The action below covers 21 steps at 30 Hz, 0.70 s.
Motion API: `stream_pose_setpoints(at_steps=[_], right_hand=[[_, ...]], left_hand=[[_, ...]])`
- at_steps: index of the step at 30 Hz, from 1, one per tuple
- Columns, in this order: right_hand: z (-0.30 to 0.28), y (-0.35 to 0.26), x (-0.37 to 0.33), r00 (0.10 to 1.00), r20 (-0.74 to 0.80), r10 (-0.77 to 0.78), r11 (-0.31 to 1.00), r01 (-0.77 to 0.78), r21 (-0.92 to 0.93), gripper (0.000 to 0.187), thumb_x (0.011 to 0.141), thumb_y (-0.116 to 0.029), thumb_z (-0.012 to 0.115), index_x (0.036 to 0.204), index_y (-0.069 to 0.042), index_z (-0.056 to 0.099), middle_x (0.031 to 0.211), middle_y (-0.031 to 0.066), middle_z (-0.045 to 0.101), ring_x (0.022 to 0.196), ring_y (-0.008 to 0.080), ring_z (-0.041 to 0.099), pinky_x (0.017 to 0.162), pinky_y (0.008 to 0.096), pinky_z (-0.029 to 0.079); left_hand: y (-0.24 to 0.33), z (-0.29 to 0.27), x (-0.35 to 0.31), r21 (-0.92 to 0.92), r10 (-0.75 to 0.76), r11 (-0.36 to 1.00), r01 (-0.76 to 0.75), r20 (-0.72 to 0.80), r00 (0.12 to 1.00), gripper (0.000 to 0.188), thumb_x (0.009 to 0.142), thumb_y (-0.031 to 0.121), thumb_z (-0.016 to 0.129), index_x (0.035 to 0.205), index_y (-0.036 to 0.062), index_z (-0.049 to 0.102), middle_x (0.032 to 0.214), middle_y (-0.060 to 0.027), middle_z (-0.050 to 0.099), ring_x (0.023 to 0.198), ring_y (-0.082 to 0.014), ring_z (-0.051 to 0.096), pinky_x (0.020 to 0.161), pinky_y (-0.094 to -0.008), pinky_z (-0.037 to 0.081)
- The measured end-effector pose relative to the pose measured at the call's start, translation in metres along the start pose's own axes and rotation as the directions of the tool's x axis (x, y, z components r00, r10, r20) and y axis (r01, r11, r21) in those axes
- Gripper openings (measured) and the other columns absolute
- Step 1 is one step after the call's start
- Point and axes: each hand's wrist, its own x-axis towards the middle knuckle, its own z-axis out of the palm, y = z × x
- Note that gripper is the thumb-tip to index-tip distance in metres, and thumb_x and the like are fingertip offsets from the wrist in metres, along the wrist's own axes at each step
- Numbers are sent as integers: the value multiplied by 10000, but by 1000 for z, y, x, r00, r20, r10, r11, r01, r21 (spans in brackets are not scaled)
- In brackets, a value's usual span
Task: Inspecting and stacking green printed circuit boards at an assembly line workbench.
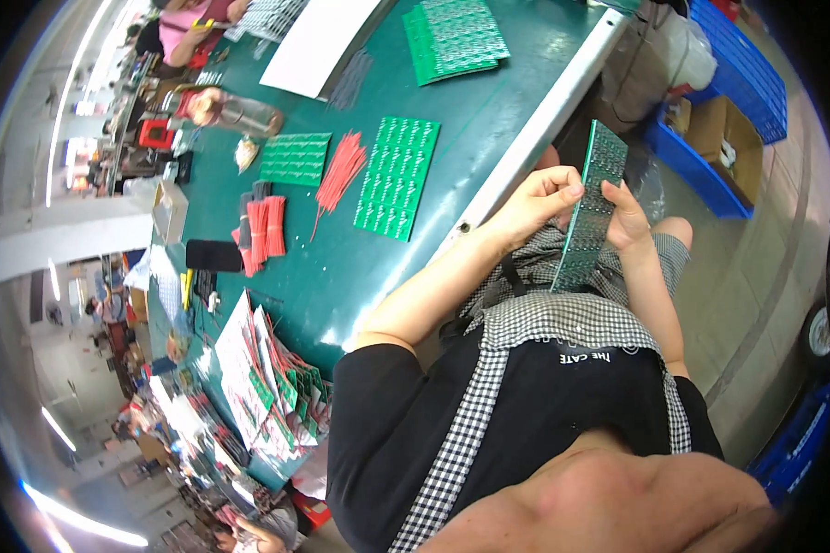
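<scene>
A green circuit board panel [592, 217] is held upright and slightly tilted above my lap, its face covered with rows of small parts. On its right side my right hand [627, 217] is closed on it, thumb against the face. My left hand [546, 195] is at the panel's left edge, thumb and forefinger pinched together there; the other fingers are partly hidden. On the table to the left lie another green board panel [397, 180], a smaller one [295, 158] and a loose bunch of red wires [342, 169].
Stacked green panels [456, 41] and a white sheet [318, 41] lie farther along the green table [341, 276]. Bundled red wires [266, 228], a black phone [214, 255] and wired boards [272, 387] are at left. Blue crates [701, 166] stand on the floor at right.
</scene>
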Motion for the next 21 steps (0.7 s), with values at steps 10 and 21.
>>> stream_pose_setpoints(at_steps=[10,21], right_hand=[[57,-11,81,931,-356,-76,984,13,-175,208,835,-113,582,1025,-28,585,988,54,629,892,164,599,818,319,464],[88,57,111,929,-342,141,968,-201,-147,167,854,-107,533,992,-14,545,978,85,608,892,198,602,766,381,506]], left_hand=[[-31,4,-49,971,297,233,-51,-21,955,208,856,172,505,836,-27,561,790,-229,589,727,-375,590,672,-460,460],[70,16,-107,895,530,-65,441,-343,776,645,703,277,701,1251,55,442,1321,-178,381,1216,-363,353,959,-464,317]])
